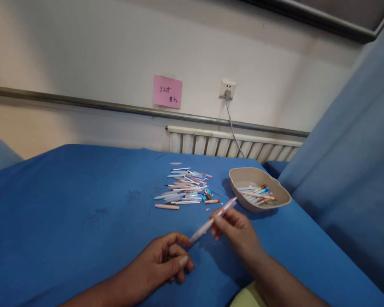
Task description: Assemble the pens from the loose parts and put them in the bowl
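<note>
Between the thumb and fingers of my right hand (235, 230) is a pale, partly clear pen (208, 224) with reddish marks, held slanting up to the right. My left hand (171, 258) is just below its lower left end, thumb and fingers apart; the index fingertip is at or very near the pen's tip. Beyond both hands lies a loose pile of pen parts (182, 189), with pale barrels, thin refills and small blue and brown pieces. To the right stands a beige plastic basket (246, 175) with several pens (259, 196) in it.
A blue cloth (67, 204) covers the table. Behind it are a white radiator (208, 140), a metal rail (115, 104) and a wall socket (227, 89) with a plugged-in cable. A pink note (167, 91) is on the wall. Blue curtain (345, 136) hangs at the right.
</note>
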`<state>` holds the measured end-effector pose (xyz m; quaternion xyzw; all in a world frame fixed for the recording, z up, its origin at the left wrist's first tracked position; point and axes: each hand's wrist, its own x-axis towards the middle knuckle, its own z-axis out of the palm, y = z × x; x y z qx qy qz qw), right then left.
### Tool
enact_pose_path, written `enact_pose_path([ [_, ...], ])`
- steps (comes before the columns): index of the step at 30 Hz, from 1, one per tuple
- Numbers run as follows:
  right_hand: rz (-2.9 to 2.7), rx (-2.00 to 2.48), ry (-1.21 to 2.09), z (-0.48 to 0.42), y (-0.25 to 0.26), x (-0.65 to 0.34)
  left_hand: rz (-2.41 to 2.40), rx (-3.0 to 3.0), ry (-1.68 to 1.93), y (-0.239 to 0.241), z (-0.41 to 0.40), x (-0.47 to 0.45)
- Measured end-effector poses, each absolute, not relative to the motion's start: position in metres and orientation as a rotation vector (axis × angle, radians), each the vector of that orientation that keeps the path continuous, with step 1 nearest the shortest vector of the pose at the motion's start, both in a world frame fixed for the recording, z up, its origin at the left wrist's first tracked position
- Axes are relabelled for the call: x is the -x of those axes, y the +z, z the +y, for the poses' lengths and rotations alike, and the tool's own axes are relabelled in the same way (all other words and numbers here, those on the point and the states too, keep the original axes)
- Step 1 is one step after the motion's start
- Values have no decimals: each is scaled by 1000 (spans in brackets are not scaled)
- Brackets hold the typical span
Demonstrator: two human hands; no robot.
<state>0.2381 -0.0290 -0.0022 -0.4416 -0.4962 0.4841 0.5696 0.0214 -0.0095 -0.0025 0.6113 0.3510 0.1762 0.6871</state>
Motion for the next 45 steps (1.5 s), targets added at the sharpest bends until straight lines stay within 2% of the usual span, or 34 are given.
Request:
enact_pose_path([
  [3,-946,1158,726,-12,6,-286,833,-1411,381,-6,-6,-19],
  [7,-776,1349,388,7,4,-348,819,-1453,360,-13,-4,-18],
  [13,-893,1893,-78,10,-7,-375,822,-1481,352,-14,-6,-17],
  [30,-1208,2571,-250,1,-1,-379,849,-1474,304,-7,-5,-19],
  [37,-1305,2521,-473,-3,0,-379,863,-1477,282,-5,-7,-19],
  [41,-1399,2109,-658,-4,-2,-367,892,-1557,313,-6,-6,-19],
  [43,-1555,1820,-535,-5,-5,-347,925,-1676,381,-8,0,-17],
  [45,-1756,1585,-258,-10,-8,-319,988,-1847,484,-11,10,-12],
])
